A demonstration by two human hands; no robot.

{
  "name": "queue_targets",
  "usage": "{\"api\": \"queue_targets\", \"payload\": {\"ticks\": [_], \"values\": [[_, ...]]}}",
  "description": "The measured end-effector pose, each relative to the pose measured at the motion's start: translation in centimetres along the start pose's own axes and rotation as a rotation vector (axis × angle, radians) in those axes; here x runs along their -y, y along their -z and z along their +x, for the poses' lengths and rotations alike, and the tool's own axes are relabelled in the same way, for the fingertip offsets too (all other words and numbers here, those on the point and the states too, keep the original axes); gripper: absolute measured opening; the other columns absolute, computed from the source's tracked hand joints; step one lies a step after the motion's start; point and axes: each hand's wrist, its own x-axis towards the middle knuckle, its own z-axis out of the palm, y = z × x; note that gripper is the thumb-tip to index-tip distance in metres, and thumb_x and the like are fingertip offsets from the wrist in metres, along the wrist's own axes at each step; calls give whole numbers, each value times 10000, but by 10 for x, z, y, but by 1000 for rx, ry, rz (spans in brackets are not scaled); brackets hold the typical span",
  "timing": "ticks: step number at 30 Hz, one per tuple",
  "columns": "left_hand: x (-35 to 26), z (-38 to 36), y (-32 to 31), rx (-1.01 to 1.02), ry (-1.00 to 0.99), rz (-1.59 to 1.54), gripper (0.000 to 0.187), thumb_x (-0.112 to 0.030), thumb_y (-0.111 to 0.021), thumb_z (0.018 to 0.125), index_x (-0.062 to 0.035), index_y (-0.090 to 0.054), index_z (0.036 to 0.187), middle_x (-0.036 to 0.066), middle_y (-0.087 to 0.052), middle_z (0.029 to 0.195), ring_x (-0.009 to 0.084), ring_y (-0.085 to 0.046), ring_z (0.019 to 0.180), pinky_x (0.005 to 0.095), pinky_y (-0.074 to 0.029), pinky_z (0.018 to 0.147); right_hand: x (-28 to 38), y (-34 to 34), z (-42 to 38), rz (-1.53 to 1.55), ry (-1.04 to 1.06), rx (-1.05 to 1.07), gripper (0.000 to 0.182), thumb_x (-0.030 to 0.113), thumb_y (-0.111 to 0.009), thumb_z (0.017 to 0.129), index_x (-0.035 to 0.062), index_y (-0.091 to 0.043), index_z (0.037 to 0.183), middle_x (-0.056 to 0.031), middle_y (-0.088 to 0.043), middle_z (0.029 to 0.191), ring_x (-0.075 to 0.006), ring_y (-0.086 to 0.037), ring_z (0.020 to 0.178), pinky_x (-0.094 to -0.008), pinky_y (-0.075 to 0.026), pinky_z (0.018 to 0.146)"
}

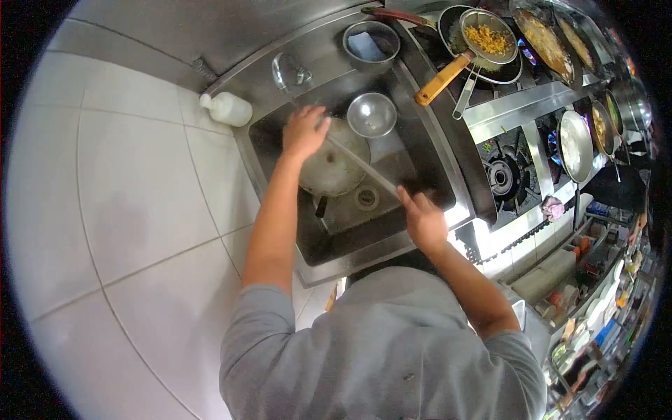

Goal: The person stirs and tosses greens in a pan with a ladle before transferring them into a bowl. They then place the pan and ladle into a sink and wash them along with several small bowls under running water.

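Note:
My right hand (425, 222) is closed round the near end of a long, pale, narrow utensil (364, 166), which slants across the sink (280, 210). Its far end reaches the thumb of my left hand (305, 133), whose fingers are spread near the faucet (288, 73). Below the utensil, a large round pan (325, 171) with a cloudy inside lies in the sink, its dark handle pointing towards me. A small metal bowl (372, 115) stands beside the pan.
Another metal bowl (371, 43) with a bluish item sits on the sink's back ledge. At the left edge is a white bottle (229, 109). Stove burners (502, 176) lie to the right, with a strainer of yellow food (488, 40) and several pans. Part of another person shows at far right.

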Motion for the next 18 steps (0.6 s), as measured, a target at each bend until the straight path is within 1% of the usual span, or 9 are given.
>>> {"api": "queue_targets", "payload": {"ticks": [2, 4, 6, 9, 12, 14, 15, 16, 18], "values": [[13, 36, -9, 68, 18, 91, 505, -470, -653, 983, -47, -745, 1244, 168, -735, 1290, 328, -686, 1192, 429, -505, 1009, -4, 10, -1, -38, 78, -27, 751, 23, -663, 853, 210, -503, 1563, -101, -577, 958, -316, -657, 781, -442, -583, 678], [32, 70, -2, 773, 488, -372, 525, -508, -708, 941, -80, -752, 1240, 110, -758, 1237, 254, -706, 1110, 413, -542, 947, -7, 21, 0, -70, 31, 19, 718, 31, -664, 870, 201, -519, 1553, -105, -592, 973, -319, -663, 793, -438, -579, 683], [48, 84, -10, 852, 676, -492, 484, -504, -756, 915, -97, -774, 1177, 74, -760, 1167, 201, -700, 1040, 391, -568, 849, -10, 25, -1, -101, -1, 62, 686, 39, -664, 888, 192, -535, 1543, -110, -606, 988, -322, -670, 805, -434, -574, 687], [104, 89, -49, 759, 646, -966, 355, -375, -747, 946, -60, -779, 1107, 87, -755, 1122, 224, -708, 1012, 378, -578, 813, -9, 32, 4, 208, -143, 104, 654, 61, -675, 913, 175, -544, 1543, -115, -640, 1028, -312, -667, 810, -389, -554, 669], [102, 71, -67, 574, 638, -1116, 363, -372, -706, 976, -46, -774, 1122, 90, -754, 1122, 240, -710, 1031, 407, -570, 877, 4, 45, 17, 947, -619, 645, 633, 101, -659, 984, 71, -465, 1587, -40, -605, 882, -154, -582, 663, -290, -466, 563], [92, 50, -95, -11, 530, -446, 438, -453, -645, 1012, -46, -776, 1107, 187, -767, 1140, 339, -722, 1051, 477, -536, 946, 20, 43, 30, 1253, -699, 672, 601, 148, -634, 1025, 26, -451, 1583, 3, -537, 787, -96, -521, 610, -271, -429, 503], [61, 37, -89, -115, 370, -88, 500, -515, -636, 1002, -52, -766, 1139, 208, -755, 1159, 381, -708, 1079, 486, -535, 954, 32, 50, 42, 1391, -764, 692, 578, 157, -632, 1028, 23, -469, 1567, 12, -521, 762, -89, -498, 589, -259, -419, 489], [39, 27, -83, -213, 197, 263, 564, -577, -627, 991, -59, -757, 1171, 229, -743, 1177, 422, -694, 1108, 494, -533, 961, 42, 56, 50, 1531, -833, 705, 557, 166, -630, 1032, 20, -486, 1550, 21, -504, 738, -82, -475, 568, -247, -410, 476], [53, 24, -77, -19, 85, 260, 595, -605, -615, 986, -78, -743, 1233, 237, -712, 1254, 427, -647, 1200, 506, -496, 1036, 52, 61, 58, 1584, -857, 691, 521, 153, -616, 1029, 4, -505, 1516, 33, -483, 728, -80, -446, 535, -247, -407, 454]]}}
